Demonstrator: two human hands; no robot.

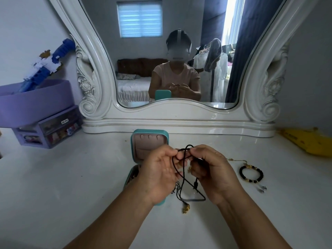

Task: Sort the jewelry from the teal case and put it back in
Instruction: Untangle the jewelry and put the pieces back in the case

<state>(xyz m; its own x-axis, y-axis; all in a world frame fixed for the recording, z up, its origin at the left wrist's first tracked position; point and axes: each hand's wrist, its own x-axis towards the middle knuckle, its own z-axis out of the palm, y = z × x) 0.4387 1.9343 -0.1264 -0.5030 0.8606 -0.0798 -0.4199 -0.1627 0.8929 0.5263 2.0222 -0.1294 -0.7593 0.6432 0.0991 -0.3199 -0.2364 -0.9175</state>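
Two hands, left hand (159,174) and right hand (213,174), pinch one black cord (183,182) in their fingers, half hiding one open teal case (150,141); one bracelet (251,174) lies nearby.

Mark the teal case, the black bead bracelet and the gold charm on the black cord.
teal case (149,132): head view, top rim of the open lid.
black bead bracelet (260,174): head view, beads on its right side.
gold charm (186,208): head view, middle of the charm, below the hands.

open teal jewelry case (150,141): near tray hidden behind left hand (159,175) | tiny silver pieces (262,189) far right: too small to identify
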